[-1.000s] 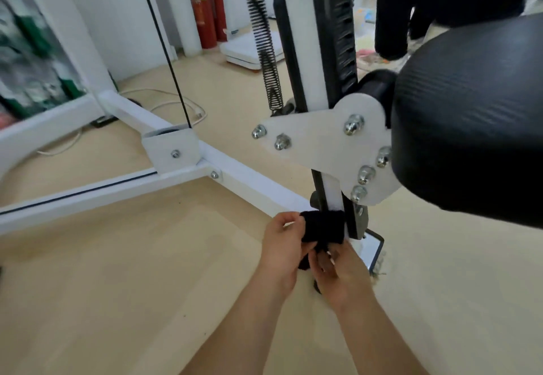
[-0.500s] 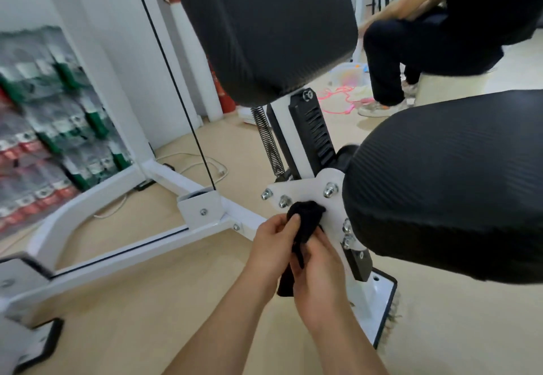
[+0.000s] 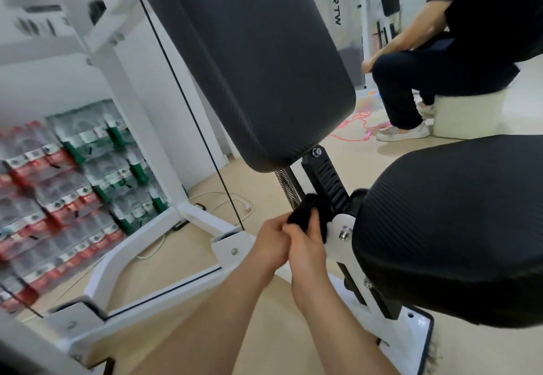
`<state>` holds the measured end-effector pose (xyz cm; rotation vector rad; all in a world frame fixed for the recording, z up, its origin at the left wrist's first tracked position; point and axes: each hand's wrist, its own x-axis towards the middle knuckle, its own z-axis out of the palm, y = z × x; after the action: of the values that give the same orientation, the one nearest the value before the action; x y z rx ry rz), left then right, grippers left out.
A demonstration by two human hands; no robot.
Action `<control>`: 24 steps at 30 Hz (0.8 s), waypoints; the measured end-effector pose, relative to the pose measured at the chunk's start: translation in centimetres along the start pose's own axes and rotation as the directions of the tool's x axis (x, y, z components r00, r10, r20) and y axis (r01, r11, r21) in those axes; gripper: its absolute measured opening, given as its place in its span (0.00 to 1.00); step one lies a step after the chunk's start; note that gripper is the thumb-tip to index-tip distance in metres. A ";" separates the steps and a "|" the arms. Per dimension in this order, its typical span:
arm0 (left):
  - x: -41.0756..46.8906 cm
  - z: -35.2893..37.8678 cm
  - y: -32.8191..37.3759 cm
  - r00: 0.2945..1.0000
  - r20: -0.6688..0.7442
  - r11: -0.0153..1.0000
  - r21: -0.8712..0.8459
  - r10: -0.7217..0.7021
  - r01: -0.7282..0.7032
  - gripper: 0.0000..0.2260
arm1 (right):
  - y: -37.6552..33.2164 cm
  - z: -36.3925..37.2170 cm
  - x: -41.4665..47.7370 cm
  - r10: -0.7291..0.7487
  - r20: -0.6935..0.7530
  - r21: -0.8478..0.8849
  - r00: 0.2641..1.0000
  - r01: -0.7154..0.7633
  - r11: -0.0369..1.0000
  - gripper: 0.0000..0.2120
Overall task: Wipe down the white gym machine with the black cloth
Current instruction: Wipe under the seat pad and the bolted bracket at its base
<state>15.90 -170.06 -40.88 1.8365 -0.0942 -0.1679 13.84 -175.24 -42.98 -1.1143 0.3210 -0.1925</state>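
Beige flooring surrounds the white steel gym machine (image 3: 338, 223), where left hand (image 3: 270, 242) and right hand (image 3: 308, 248) together keep a closed grip on the bunched black cloth (image 3: 305, 210), pressed against its upright just beside the bracket.

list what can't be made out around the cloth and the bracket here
Head view:
- White bracket: partly covered by the black cloth, the right hand and the seat pad.
- Left hand grip: fingertips hidden behind the right hand.
- Spring top: behind the back pad.
- Bottle packs: labels blurred.
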 end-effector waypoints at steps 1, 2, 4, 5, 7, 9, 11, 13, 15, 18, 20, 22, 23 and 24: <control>-0.6 -0.1 -0.8 0.999 0.021 0.999 0.017 -0.032 0.032 0.15 | 0.2 -0.6 -0.3 0.035 0.009 -0.021 0.999 -0.035 0.999 0.33; -1.1 -0.4 -1.3 0.998 0.027 0.998 0.005 -0.063 0.063 0.16 | 0.1 -1.1 -0.6 0.065 0.032 -0.046 0.997 -0.064 0.997 0.33; -1.7 -1.2 -1.3 0.994 0.039 0.994 -0.024 -0.104 0.105 0.13 | -0.8 -1.1 -0.6 0.095 0.065 -0.075 0.993 -0.090 0.993 0.29; -2.0 -1.7 -0.9 0.993 0.055 0.994 -0.029 -0.104 0.106 0.12 | -1.4 -0.9 -0.7 0.088 0.078 -0.110 0.993 -0.079 0.991 0.26; -2.2 -2.7 0.2 0.993 0.076 0.993 -0.062 -0.091 0.096 0.11 | -2.6 0.0 -1.2 0.046 0.113 -0.179 0.992 -0.025 0.984 0.20; -2.3 -3.3 1.9 0.994 0.074 0.993 -0.077 -0.078 0.084 0.11 | -3.7 1.0 -1.6 0.016 0.132 -0.191 0.991 0.010 0.982 0.17; -2.6 -3.7 3.2 0.998 0.042 0.996 -0.063 -0.056 0.058 0.10 | -4.1 1.9 -2.2 0.005 0.139 -0.216 0.990 0.025 0.976 0.18; -2.6 -3.9 3.4 1.000 -0.002 0.998 -0.061 -0.030 0.030 0.10 | -3.8 2.6 -2.6 -0.024 0.118 -0.252 0.993 0.053 0.966 0.23; -2.1 -3.8 2.7 1.000 -0.018 0.997 -0.076 -0.003 0.002 0.10 | -2.9 3.1 -3.0 -0.088 0.045 -0.245 0.995 0.096 0.965 0.25; -0.2 -3.4 0.4 0.995 0.011 0.988 -0.124 0.095 -0.093 0.09 | -0.7 3.7 -2.1 -0.218 -0.070 -0.195 0.973 0.201 0.960 0.24; 1.3 -3.2 -1.2 0.984 0.040 0.977 -0.138 0.172 -0.165 0.09 | 1.1 3.6 -1.0 -0.278 -0.108 -0.190 0.954 0.255 0.948 0.27; 2.9 -3.3 -2.8 0.956 0.087 0.958 -0.098 0.279 -0.270 0.11 | 2.3 3.5 -0.1 -0.325 -0.136 -0.198 0.936 0.296 0.934 0.29; 3.7 -3.4 -3.5 0.940 0.118 0.947 -0.069 0.320 -0.313 0.13 | 2.7 3.7 0.6 -0.341 -0.153 -0.212 0.928 0.306 0.928 0.29; 4.3 -3.6 -3.9 0.926 0.151 0.938 -0.034 0.346 -0.345 0.16 | 3.1 4.1 1.3 -0.361 -0.181 -0.230 0.915 0.318 0.920 0.30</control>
<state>20.59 -166.28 -43.96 1.7670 -0.5231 -0.0613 16.44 -170.87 -44.36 -1.3455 0.3456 -0.6104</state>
